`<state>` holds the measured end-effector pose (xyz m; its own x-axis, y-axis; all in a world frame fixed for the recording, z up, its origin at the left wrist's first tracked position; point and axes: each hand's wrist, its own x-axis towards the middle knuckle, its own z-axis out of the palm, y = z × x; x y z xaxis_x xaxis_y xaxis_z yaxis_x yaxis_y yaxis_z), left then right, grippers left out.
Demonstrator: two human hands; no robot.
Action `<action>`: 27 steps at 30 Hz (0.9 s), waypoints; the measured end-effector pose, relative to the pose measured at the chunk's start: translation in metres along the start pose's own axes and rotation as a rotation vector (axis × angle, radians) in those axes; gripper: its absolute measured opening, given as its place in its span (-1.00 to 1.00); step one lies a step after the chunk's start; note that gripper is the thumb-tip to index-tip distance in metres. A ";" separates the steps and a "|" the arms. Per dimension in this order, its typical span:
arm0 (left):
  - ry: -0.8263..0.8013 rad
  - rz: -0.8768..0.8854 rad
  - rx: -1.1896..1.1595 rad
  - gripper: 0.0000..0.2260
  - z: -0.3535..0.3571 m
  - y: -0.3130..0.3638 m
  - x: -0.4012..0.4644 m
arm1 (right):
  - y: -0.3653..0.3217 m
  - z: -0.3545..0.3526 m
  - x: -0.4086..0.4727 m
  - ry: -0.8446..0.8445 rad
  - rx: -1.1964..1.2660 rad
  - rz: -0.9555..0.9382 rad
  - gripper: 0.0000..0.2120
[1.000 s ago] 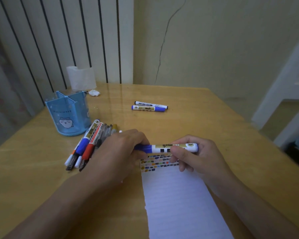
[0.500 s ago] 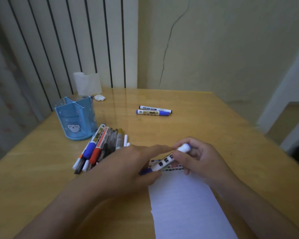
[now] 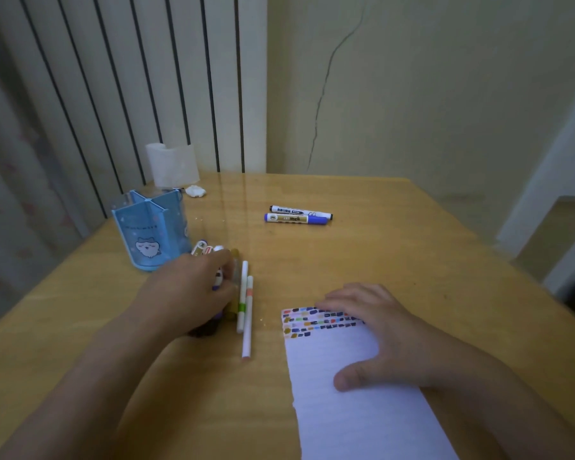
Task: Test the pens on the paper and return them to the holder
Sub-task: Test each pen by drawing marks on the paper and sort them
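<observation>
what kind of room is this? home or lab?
Likely a home room, not a lab: a small wooden table pushed against a cracked painted wall, a curtain at the left, and a cartoon-printed pen holder beside a tissue roll.

The blue marker no longer spans the two hands above the paper (image 3: 356, 386). The left hand (image 3: 186, 293) now reaches over the pile of pens (image 3: 238, 290) beside the holder (image 3: 146, 234), gripping there. The right hand (image 3: 379, 330) now lies flat on the paper, holding nothing.
</observation>
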<state>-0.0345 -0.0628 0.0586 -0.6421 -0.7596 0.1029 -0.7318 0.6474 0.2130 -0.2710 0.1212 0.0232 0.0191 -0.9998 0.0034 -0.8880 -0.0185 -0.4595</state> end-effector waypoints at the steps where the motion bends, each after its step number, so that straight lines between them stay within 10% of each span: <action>1: -0.010 -0.001 0.003 -0.91 0.001 0.000 0.000 | 0.001 0.000 0.000 -0.002 -0.007 0.003 -0.18; 18: 0.169 0.229 0.020 -0.72 0.020 0.000 0.003 | 0.007 0.004 0.007 0.000 -0.008 0.110 -0.14; 27: -0.017 0.422 -0.014 -0.66 0.032 0.005 0.005 | 0.007 0.004 0.006 0.009 -0.001 0.126 -0.17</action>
<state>-0.0486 -0.0609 0.0292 -0.8887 -0.4267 0.1677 -0.4006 0.9006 0.1684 -0.2749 0.1150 0.0169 -0.0971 -0.9942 -0.0462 -0.8836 0.1075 -0.4558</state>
